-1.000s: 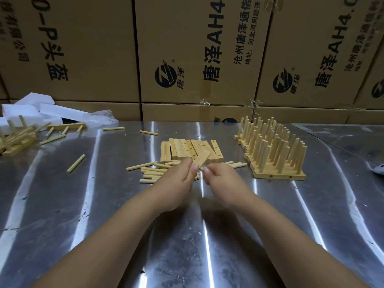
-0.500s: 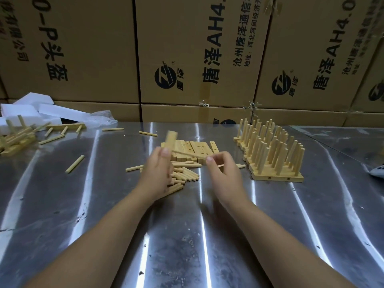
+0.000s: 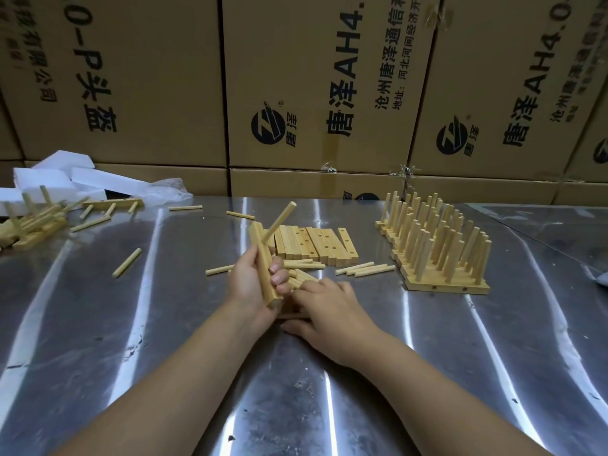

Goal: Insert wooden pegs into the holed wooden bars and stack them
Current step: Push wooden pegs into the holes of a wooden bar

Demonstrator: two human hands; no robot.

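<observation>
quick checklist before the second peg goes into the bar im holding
1. Left hand grips the bar firmly: ok.
2. First peg sits in the bar's upper hole and sticks out: ok.
3. Right hand holds the next peg: cannot tell, as its fingers lie over the loose pegs.
4. Bar's lower hole is free and facing the right hand: cannot tell, since fingers cover it.
5. Finished stack stands upright on the right, ready for the next bar: ok.
</observation>
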